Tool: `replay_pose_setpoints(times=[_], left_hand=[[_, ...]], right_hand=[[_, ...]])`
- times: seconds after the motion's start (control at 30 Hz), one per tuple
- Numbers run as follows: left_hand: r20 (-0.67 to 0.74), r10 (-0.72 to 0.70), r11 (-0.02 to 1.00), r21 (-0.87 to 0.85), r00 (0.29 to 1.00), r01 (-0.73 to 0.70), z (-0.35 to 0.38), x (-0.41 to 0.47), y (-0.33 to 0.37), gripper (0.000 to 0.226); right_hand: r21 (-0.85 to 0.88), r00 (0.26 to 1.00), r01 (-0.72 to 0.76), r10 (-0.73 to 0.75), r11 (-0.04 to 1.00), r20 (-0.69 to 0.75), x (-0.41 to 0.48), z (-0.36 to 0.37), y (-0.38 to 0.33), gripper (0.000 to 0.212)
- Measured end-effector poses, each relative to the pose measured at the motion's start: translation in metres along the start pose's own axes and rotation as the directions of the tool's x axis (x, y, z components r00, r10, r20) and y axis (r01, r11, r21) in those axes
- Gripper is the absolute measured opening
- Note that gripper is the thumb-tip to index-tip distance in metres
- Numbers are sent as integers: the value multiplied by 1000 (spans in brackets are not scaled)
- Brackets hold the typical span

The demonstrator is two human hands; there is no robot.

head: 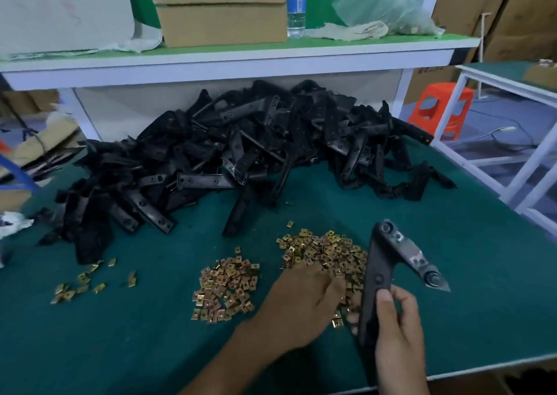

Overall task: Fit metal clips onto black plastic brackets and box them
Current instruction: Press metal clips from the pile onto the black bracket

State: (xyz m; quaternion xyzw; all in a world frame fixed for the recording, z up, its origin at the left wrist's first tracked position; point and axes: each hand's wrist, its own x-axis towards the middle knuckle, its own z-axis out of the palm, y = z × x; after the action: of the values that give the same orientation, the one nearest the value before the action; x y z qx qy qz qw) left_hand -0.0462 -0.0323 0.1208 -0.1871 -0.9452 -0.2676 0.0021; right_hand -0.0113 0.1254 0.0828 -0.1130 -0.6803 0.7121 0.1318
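Note:
My right hand point(394, 331) grips a black plastic bracket point(382, 262) by its lower end and holds it upright above the table's front right. My left hand point(301, 304) lies palm down on a heap of brass-coloured metal clips point(325, 250), its fingertips buried among them; whether they pinch a clip is hidden. A second heap of clips point(226, 289) lies just to the left, and a few loose clips point(78, 286) sit further left. A large pile of black brackets point(229, 153) fills the back of the green table point(120, 334).
A shelf point(229, 63) above the pile carries a cardboard box point(223, 18), a water bottle point(297, 6), a rag and a plastic bag. An orange stool point(440, 108) and a white frame stand off the table's right edge. Crumpled paper lies at the left edge.

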Motion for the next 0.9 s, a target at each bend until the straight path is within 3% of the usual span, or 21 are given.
replay_pose_setpoints(times=[0.1, 0.17, 0.23, 0.43, 0.67, 0.73, 0.8, 0.9], left_hand=[[-123, -178, 984, -11, 976, 178, -14, 40, -36, 34], [-197, -272, 960, 8, 942, 279, -20, 69, -62, 25], [-219, -338, 936, 23, 915, 351, -22, 93, -83, 24], [-104, -314, 903, 274, 944, 330, -19, 140, -109, 53], [-222, -255, 909, 277, 941, 312, -14, 143, -113, 18], [-248, -242, 940, 180, 938, 290, -16, 135, -111, 22], [-260, -337, 941, -141, 905, 309, -25, 122, -99, 27], [-178, -481, 745, -600, 859, 292, -33, 96, -79, 19]], right_hand=[[-53, 993, 88, -92, 995, -78, -6, -1, 3, 5], [-132, 987, 122, -135, 984, -89, -9, 1, 12, 28], [-207, 980, 159, -180, 965, -83, -10, 4, 16, 36], [-276, 981, 158, -183, 948, -69, -9, 10, 17, 39], [-317, 974, 193, -221, 929, -55, -9, 8, 16, 38], [-332, 975, 195, -219, 923, -35, -10, 7, 14, 38], [-342, 978, 193, -209, 920, -10, -10, 6, 15, 39], [-346, 984, 177, -170, 921, 49, -9, 3, 15, 27]])
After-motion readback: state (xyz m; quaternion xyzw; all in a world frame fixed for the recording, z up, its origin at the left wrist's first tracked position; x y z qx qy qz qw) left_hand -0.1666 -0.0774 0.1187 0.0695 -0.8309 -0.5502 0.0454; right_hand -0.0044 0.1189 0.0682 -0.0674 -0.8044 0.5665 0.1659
